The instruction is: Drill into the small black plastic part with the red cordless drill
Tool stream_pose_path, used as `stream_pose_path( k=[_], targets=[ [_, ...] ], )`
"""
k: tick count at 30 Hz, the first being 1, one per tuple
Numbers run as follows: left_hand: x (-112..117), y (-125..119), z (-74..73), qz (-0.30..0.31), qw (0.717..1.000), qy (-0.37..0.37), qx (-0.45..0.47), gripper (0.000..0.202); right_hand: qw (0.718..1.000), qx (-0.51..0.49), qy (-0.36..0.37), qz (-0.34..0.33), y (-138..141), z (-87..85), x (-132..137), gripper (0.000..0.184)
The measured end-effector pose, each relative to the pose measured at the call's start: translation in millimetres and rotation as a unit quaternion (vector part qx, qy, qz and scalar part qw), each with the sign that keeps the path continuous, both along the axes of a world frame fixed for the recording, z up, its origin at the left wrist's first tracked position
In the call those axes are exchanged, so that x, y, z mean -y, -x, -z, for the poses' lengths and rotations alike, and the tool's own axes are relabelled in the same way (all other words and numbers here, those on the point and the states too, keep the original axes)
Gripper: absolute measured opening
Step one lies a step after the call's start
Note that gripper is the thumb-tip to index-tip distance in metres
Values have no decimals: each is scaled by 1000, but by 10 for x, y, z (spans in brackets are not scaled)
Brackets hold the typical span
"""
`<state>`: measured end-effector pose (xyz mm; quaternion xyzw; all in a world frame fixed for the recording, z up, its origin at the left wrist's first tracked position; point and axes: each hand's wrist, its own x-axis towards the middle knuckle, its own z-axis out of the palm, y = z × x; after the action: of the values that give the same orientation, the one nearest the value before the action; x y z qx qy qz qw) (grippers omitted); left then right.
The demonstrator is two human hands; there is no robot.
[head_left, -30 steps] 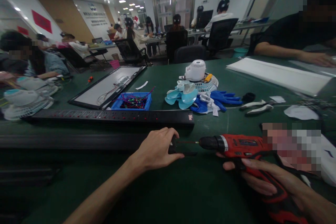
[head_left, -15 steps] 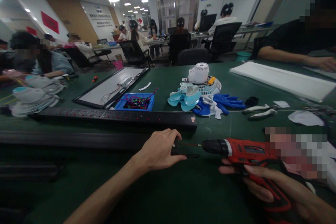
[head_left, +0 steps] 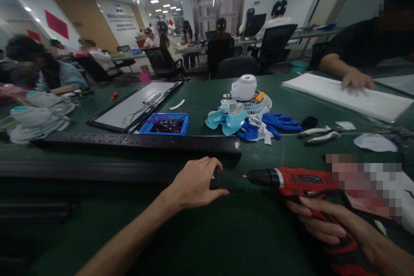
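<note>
My left hand (head_left: 194,183) is closed over the right end of a long black bar (head_left: 97,172) that lies across the green table (head_left: 210,233). My right hand (head_left: 336,228) grips the handle of a red and black cordless drill (head_left: 297,181). The drill lies level, its thin bit pointing left and touching the end of the bar right by my left fingers.
A black power strip (head_left: 139,142) runs behind the bar. Beyond it are a blue tray of wires (head_left: 166,124), a flat panel (head_left: 136,105), fan parts (head_left: 237,103), blue gloves (head_left: 274,123) and white-handled pliers (head_left: 318,134). Another person's hand (head_left: 354,81) rests on a white panel (head_left: 346,95).
My hands and the drill have hardly moved. The other person's hand at the far right has slid left along the white panel.
</note>
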<state>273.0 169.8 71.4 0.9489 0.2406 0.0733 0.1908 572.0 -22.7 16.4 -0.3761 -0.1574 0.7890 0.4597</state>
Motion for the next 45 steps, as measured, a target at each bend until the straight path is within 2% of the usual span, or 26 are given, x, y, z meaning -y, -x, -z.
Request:
stream_pose_path(
  k=[8,19,27,36,45],
  targets=[
    [7,-1,-8,-3,1000,7,-7,51,1000,9,8,17,-7,31,19,33],
    [-6,10,-4,-4,1000,22,-7,51,1000,17,5,25,44,-35,7,33],
    [-5,-2,16,1,1000,13,3,51,999,33,-16,0,24,1,-5,36],
    [1,3,1,0,1000,9,0,51,999,29,-17,-23,26,-78,-35,37],
    [1,0,-5,-4,1000,17,-6,52,999,38,-10,5,51,-42,-8,37]
  ],
)
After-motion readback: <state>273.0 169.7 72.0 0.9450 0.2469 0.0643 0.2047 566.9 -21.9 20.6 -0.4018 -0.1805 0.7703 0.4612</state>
